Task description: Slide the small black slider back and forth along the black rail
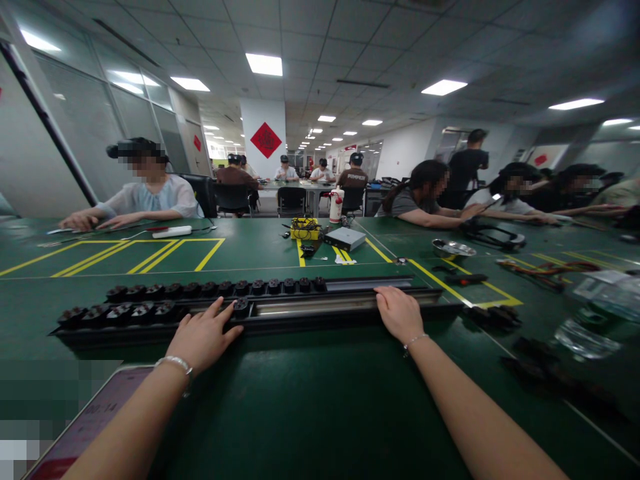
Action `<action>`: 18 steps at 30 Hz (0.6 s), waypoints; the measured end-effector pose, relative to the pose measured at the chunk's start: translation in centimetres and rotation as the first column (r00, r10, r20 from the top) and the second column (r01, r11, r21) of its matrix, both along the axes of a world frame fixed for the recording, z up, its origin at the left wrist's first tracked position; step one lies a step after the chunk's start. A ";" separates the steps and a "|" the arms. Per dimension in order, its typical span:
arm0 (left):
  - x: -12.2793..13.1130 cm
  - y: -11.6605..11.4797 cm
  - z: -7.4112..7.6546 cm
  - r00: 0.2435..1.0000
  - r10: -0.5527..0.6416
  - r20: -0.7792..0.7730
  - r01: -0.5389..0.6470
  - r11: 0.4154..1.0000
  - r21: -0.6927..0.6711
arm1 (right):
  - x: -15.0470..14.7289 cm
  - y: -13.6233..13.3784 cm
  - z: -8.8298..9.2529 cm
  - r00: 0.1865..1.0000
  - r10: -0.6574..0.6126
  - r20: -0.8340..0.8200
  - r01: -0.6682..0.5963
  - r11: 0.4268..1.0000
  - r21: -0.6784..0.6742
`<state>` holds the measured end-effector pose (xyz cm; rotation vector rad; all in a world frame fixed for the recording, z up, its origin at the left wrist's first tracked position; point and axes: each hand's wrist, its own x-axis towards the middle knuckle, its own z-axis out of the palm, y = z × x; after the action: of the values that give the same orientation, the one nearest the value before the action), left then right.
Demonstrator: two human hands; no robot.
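Observation:
A long black rail [310,308] lies across the green table in front of me, with a row of small black modules [125,312] seated along its left half. A second rail [360,284] with more modules lies just behind it. My left hand [203,337] rests against the near rail, fingers stretched out and touching the last module [241,307] in the row. My right hand [400,313] lies on the bare metal part of the rail, fingers curled over its edge. Both wrists wear thin bracelets.
A phone [95,420] lies at the near left. Loose black parts [530,360] and clear bags [585,337] lie to the right. A yellow device [305,229], a grey box [345,238] and a metal bowl [453,248] stand farther back. Several people sit around the tables.

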<state>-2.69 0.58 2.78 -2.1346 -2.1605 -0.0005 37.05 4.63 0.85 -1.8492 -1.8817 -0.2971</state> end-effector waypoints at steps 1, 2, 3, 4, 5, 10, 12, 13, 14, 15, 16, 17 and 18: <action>0.0 0.0 0.0 1.000 -0.003 0.002 0.003 1.000 0.003 | 0.0 0.0 0.0 1.000 0.000 -0.001 0.000 1.000 -0.001; 0.0 0.0 0.0 1.000 -0.004 0.003 0.004 1.000 0.003 | 0.0 -0.1 0.1 1.000 0.001 -0.001 -0.001 1.000 -0.003; 0.0 0.0 0.0 1.000 -0.003 0.004 0.003 1.000 0.001 | 0.0 -0.1 0.1 1.000 0.001 -0.002 -0.001 1.000 -0.005; 0.0 -0.1 0.0 1.000 -0.001 0.005 0.001 1.000 -0.002 | 0.0 -0.1 0.1 1.000 0.002 -0.004 -0.002 1.000 -0.006; 0.0 -0.1 0.1 1.000 0.000 0.006 0.000 1.000 -0.005 | -0.1 -0.1 0.1 1.000 0.001 -0.005 -0.001 1.000 -0.005; 0.1 -0.1 0.1 1.000 0.001 0.005 -0.001 1.000 -0.002 | 0.0 0.0 0.0 1.000 0.003 0.005 -0.003 1.000 0.012; 0.1 0.0 0.0 1.000 0.005 -0.001 -0.005 1.000 0.002 | 0.0 0.0 -0.1 1.000 0.006 0.009 -0.006 1.000 0.015; 0.1 0.0 -0.1 1.000 0.006 -0.005 -0.006 1.000 0.007 | 0.0 0.0 -0.1 1.000 0.007 0.009 -0.007 1.000 0.016; 0.1 0.0 -0.2 1.000 0.006 -0.010 -0.006 1.000 0.014 | 0.0 0.1 -0.1 1.000 0.008 0.008 -0.008 1.000 0.016; 0.1 0.0 -0.2 1.000 0.004 -0.013 -0.004 1.000 0.023 | 0.0 0.1 -0.1 1.000 0.009 0.006 -0.009 1.000 0.016; 0.1 0.0 -0.3 1.000 0.003 -0.017 -0.003 0.999 0.032 | 0.0 0.1 -0.1 1.000 0.009 0.005 -0.009 1.000 0.015; 0.1 0.0 -0.3 1.000 0.002 -0.020 -0.001 0.999 0.040 | 0.0 0.1 -0.1 1.000 0.010 0.003 -0.010 1.000 0.014; 0.1 0.0 -0.4 1.000 0.002 -0.024 -0.001 0.999 0.047 | 0.0 0.0 -0.1 1.000 0.010 0.002 -0.010 1.000 0.013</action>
<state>-2.58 0.60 2.40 -2.0975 -2.1273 -0.0254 37.08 4.68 0.80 -1.8304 -1.8854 -0.3069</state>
